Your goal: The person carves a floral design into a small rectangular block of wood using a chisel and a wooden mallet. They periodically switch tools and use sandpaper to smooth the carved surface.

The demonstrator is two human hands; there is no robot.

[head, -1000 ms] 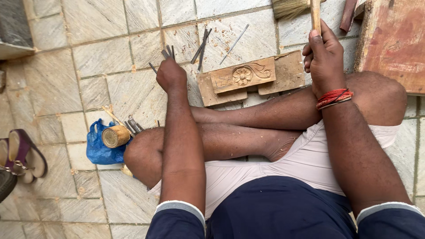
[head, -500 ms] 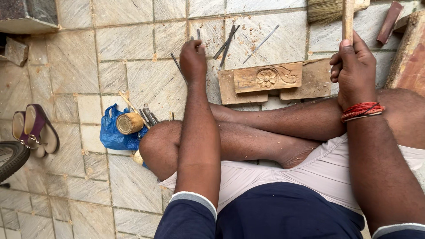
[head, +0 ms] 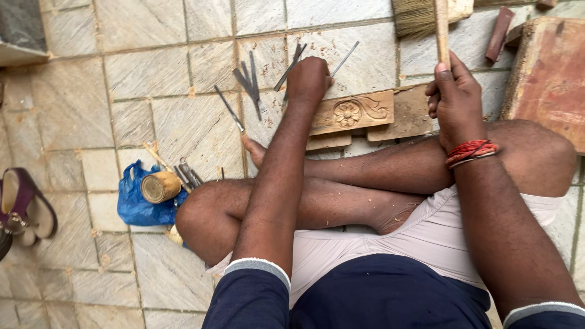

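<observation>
I sit cross-legged on a tiled floor. My left hand [head: 308, 79] reaches forward, fingers closed over thin metal chisels [head: 291, 67] lying beside a carved wooden panel [head: 353, 113] with a flower motif. What it grips is hidden under the fist. My right hand [head: 454, 97], with red threads at the wrist, is closed around the wooden handle [head: 441, 30] of a broom, whose straw head [head: 414, 15] lies at the top edge. More loose chisels [head: 248, 82] lie left of my left hand.
A blue plastic bag [head: 135, 201] with a wooden cylinder [head: 159, 186] and more tools lies by my left knee. A sandal [head: 24, 204] sits at the far left. A reddish wooden slab [head: 548, 73] lies at the right.
The view has shifted, so everything sits more to the right and lower. My left hand has moved from the loose chisels toward the carved panel's left end. My right hand keeps the handle.
</observation>
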